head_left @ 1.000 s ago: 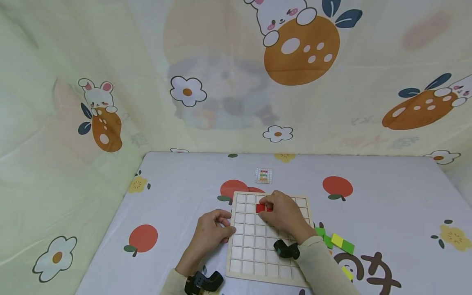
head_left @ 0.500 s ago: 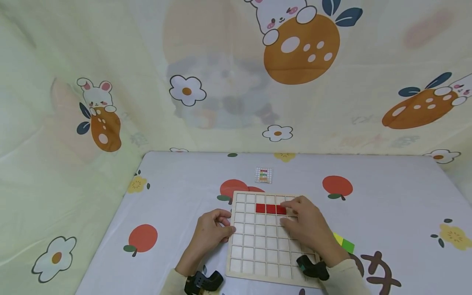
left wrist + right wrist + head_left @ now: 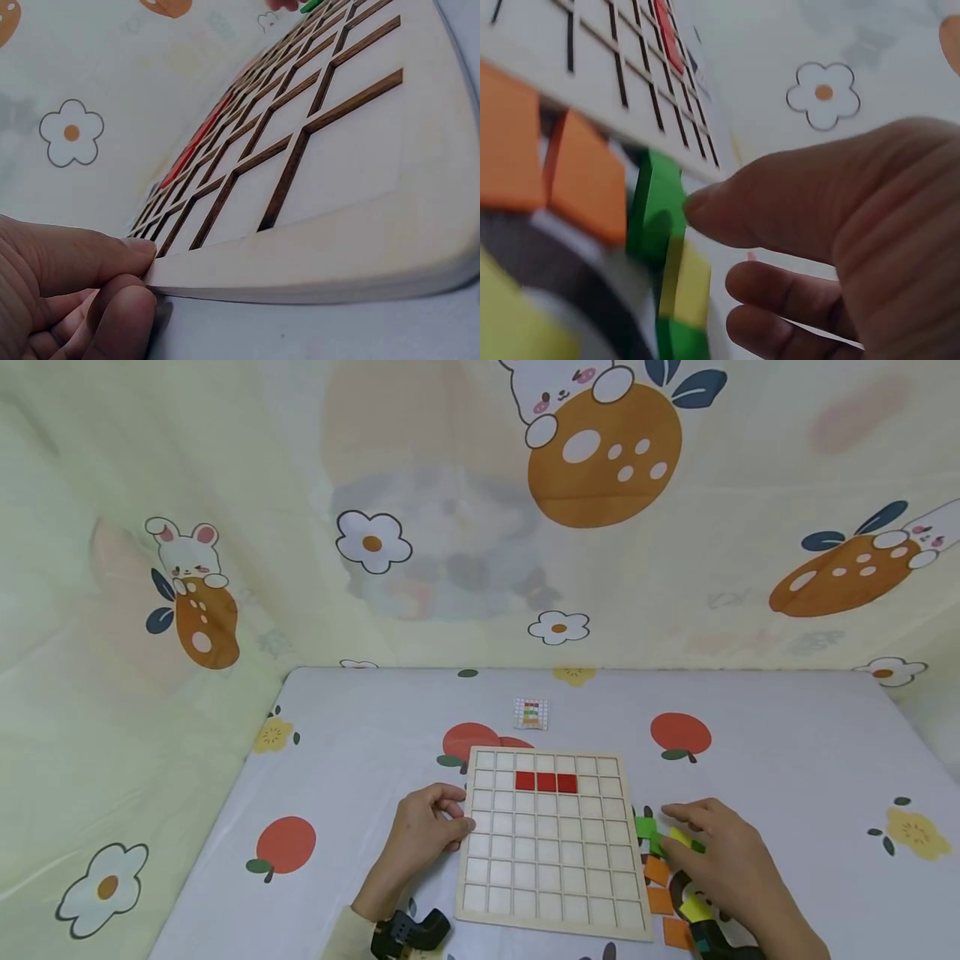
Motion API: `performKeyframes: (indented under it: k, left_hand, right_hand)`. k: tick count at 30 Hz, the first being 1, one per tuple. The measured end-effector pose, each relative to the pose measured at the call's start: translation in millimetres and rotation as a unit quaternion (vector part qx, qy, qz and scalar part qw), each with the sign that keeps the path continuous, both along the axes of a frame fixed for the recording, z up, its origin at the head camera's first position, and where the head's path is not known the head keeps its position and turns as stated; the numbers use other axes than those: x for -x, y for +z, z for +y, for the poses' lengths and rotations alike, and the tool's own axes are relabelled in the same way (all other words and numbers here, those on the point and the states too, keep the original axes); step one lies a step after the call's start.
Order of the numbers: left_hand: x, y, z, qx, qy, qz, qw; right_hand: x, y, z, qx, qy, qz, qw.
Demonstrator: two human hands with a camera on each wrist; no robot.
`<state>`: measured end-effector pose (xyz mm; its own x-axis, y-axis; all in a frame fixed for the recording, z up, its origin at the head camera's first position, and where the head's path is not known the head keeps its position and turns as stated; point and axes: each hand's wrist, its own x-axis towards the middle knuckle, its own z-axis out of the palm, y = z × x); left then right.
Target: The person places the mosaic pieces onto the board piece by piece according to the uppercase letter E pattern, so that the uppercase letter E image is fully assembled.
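Grid board (image 3: pixel 551 843) lies on the tablecloth (image 3: pixel 360 718) right in front of you, with three red tiles (image 3: pixel 547 782) side by side in its second row from the far edge. Your left hand (image 3: pixel 431 818) pinches the board's left rim between thumb and fingers. Your right hand (image 3: pixel 723 856) is spread fairly wide beyond the right rim, index finger and thumb well parted, over the loose green, yellow and orange tiles (image 3: pixel 660 900).

Beyond the board sits a small card (image 3: pixel 531 713) printed with a coloured grid, which only the head view shows; any lettering on it is too small to read. A bold dark print (image 3: pixel 559 259) on the cloth runs under the tiles, too covered to read.

Your left wrist view brings out the board's thickness and rounded corner. Your right wrist view puts your thumb tip at a green tile (image 3: pixel 656 199); whether it touches, you cannot tell.
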<state>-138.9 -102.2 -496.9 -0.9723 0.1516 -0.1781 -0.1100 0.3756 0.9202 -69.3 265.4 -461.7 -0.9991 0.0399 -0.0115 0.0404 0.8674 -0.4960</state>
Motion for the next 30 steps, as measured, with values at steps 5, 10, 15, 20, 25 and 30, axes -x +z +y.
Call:
performKeyframes:
  k: [5, 10, 15, 20, 25, 30]
  left_hand:
    - [0.2, -0.2, 0.0, 0.001, 0.002, 0.001, 1.0000]
    - [-0.7, 0.4, -0.5, -0.003, 0.001, 0.003, 1.0000]
    - [-0.5, 1.2, 0.0, -0.004, 0.000, 0.001, 1.0000]
    - [-0.4, 3.6, 0.3, -0.005, 0.001, -0.002, 1.0000]
    - [-0.5, 4.9, -0.3, -0.008, 0.001, -0.005, 1.0000]
    - [-0.9, 5.3, -0.6, -0.011, 0.000, -0.008, 0.9999]
  right_hand:
    - [-3.2, -6.0, 8, -0.007, -0.011, -0.037, 0.9992]
    - [-3.0, -9.9, 9, -0.009, -0.012, -0.045, 0.9989]
    - [-2.8, -12.1, 8, -0.013, -0.017, -0.032, 0.9992]
    - [-0.9, -10.6, 7, -0.015, -0.018, -0.026, 0.9994]
    - [-1.8, -6.7, 4, -0.006, -0.008, 0.007, 0.9999]
    - [-0.1, -2.9, -1, 0.007, 0.015, 0.046, 0.9988]
